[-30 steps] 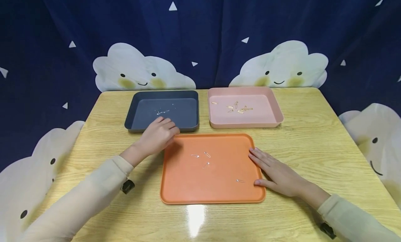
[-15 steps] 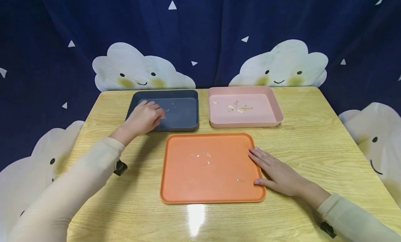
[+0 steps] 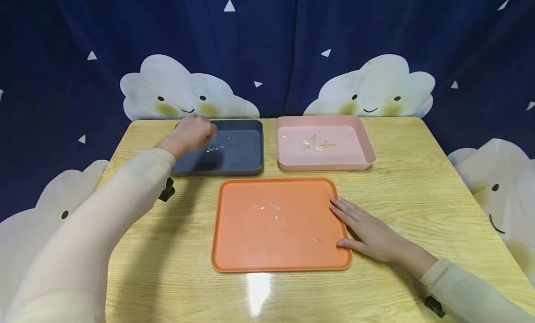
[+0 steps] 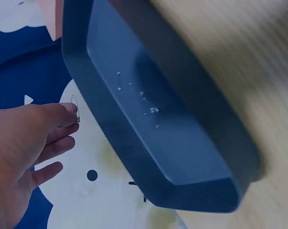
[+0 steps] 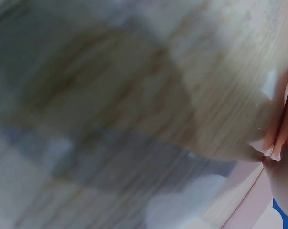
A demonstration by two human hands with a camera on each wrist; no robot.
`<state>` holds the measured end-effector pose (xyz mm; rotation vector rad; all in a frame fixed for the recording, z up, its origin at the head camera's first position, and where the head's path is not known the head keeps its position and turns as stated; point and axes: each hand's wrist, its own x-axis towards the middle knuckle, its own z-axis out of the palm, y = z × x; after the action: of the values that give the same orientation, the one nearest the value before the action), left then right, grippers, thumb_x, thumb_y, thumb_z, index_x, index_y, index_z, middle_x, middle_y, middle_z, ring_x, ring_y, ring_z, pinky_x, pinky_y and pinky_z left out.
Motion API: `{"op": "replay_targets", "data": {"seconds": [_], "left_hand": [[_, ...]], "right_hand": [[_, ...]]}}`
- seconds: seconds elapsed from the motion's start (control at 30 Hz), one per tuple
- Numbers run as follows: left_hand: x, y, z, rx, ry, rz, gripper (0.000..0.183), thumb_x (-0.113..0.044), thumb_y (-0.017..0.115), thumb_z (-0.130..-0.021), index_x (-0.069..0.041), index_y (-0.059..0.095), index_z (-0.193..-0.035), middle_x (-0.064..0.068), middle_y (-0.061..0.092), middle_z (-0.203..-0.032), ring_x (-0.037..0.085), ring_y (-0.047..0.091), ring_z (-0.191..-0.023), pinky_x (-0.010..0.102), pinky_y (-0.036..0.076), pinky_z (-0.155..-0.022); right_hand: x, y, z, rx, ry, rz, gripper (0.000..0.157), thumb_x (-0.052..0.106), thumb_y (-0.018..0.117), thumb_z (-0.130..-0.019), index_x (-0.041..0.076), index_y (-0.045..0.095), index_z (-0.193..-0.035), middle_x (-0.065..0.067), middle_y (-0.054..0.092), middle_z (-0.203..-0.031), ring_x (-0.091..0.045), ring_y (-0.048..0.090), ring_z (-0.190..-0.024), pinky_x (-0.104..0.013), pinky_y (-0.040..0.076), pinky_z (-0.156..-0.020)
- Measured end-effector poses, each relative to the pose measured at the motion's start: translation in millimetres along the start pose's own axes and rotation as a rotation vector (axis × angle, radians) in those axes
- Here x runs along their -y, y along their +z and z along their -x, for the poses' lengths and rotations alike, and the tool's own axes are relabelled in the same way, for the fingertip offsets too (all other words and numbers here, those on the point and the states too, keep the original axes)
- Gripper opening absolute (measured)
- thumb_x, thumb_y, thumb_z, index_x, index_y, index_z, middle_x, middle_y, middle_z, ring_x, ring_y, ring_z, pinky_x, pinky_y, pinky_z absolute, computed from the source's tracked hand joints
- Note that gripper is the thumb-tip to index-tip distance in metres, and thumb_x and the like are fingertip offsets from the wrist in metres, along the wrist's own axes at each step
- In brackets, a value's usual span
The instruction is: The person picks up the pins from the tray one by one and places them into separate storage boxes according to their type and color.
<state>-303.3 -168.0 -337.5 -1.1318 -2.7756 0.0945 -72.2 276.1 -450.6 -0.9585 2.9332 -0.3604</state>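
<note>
My left hand (image 3: pixel 193 133) is over the left part of the dark blue tray (image 3: pixel 244 158). Thumb and fingertips pinch a silver safety pin (image 4: pixel 77 112), seen in the left wrist view. Several silver safety pins (image 3: pixel 215 149) lie on the bottom of that tray. My right hand (image 3: pixel 372 231) rests with straight fingers on the right rim of the orange tray (image 3: pixel 276 258). Several silver safety pins lie on the orange tray: a few near its middle, and one pin (image 3: pixel 319 241) near the right hand. In the right wrist view only part of the right hand (image 5: pixel 283 179) shows.
At the back right stands a pink tray (image 3: pixel 351 158) holding several gold safety pins (image 3: pixel 326 145). All trays are on a wood-grain table (image 3: pixel 401 174). Behind it hangs a dark blue curtain (image 3: pixel 276 40) with cloud prints.
My left hand has moved from the orange tray's far left corner leftward and away from me, over the dark blue tray. The right hand stays in place.
</note>
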Motion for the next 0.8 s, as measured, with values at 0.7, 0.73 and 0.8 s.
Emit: {"op": "replay_targets", "data": {"seconds": [0.7, 0.73, 0.8], "left_hand": [[7.7, -14.1, -33.2, 0.183, -0.049, -0.012, 0.021, -0.007, 0.057, -0.085, -0.005, 0.07, -0.102, 0.012, 0.073, -0.102, 0.033, 0.066, -0.101, 0.056, 0.046, -0.095], [7.9, -13.7, -32.7, 0.189, -0.057, -0.011, 0.023, -0.007, 0.057, -0.086, -0.005, 0.069, -0.105, 0.013, 0.073, -0.104, 0.033, 0.066, -0.102, 0.056, 0.046, -0.096], [7.5, -13.3, -30.7, 0.193, -0.07, -0.013, 0.027, -0.009, 0.058, -0.086, -0.004, 0.067, -0.111, 0.014, 0.072, -0.108, 0.034, 0.066, -0.105, 0.056, 0.046, -0.096]], "right_hand": [[-1.8, 2.1, -0.9, -0.002, -0.001, 0.012, 0.085, 0.052, 0.061, -0.088, 0.014, 0.022, -0.154, -0.009, 0.022, -0.161, -0.023, 0.018, -0.151, -0.008, -0.008, -0.118], [-1.5, 2.2, -1.0, -0.001, 0.0, 0.01, 0.085, 0.052, 0.061, -0.088, 0.014, 0.022, -0.154, -0.009, 0.022, -0.161, -0.024, 0.018, -0.151, -0.008, -0.008, -0.118], [-1.0, 2.8, -1.1, -0.003, 0.003, 0.007, 0.085, 0.051, 0.061, -0.088, 0.013, 0.022, -0.154, -0.009, 0.022, -0.161, -0.024, 0.018, -0.151, -0.008, -0.008, -0.118]]}}
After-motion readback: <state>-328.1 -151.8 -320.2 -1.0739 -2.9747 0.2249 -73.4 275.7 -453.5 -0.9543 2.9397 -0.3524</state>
